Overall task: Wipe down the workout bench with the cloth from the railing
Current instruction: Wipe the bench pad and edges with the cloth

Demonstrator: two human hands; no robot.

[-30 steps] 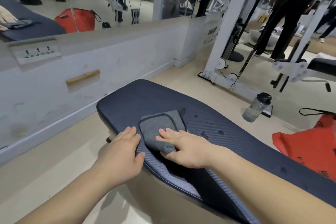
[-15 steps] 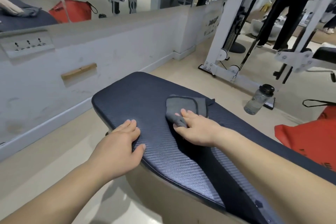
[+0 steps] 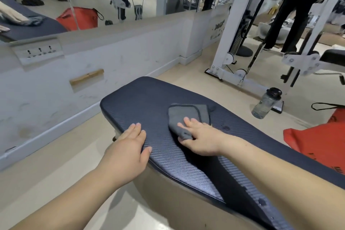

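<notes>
cloth (image 3: 188, 115) on bench (image 3: 141, 97); bottle (image 3: 267, 103), red bag (image 3: 321, 142) nearby

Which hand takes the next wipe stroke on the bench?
Right. The right hand holds the cloth down on the bench. The left hand lies flat on the bench's near edge, apart from the cloth, likely bracing.
</notes>
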